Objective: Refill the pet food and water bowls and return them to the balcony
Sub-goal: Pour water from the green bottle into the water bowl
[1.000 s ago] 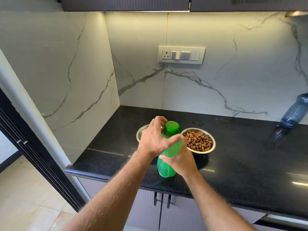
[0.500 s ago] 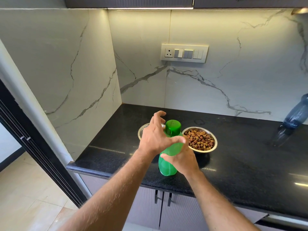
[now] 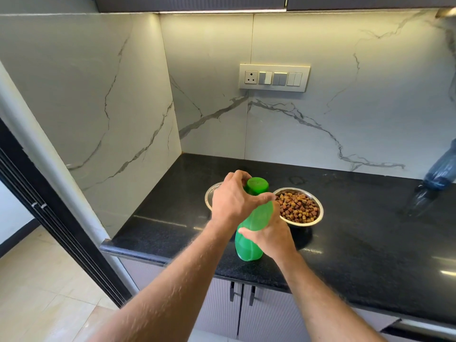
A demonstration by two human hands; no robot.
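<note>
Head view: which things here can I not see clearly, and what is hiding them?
- Second steel bowl, head view: mostly behind the left hand and green bottle; its contents cannot be told.
- Bottle cap: the left hand's fingers curl round it; whether it is loosened cannot be told.
- Blue bottle: cut off by the right edge, blurred.
- Right hand grips the bottle's body beside the kibble bowl; its fingertips are hidden.

No text, label, brand, number or sign can be read anywhere in view. The green bottle shows bare plastic with no print. The switch plate on the wall carries no legible markings, and the blue bottle at the right edge is too blurred to read.
</note>
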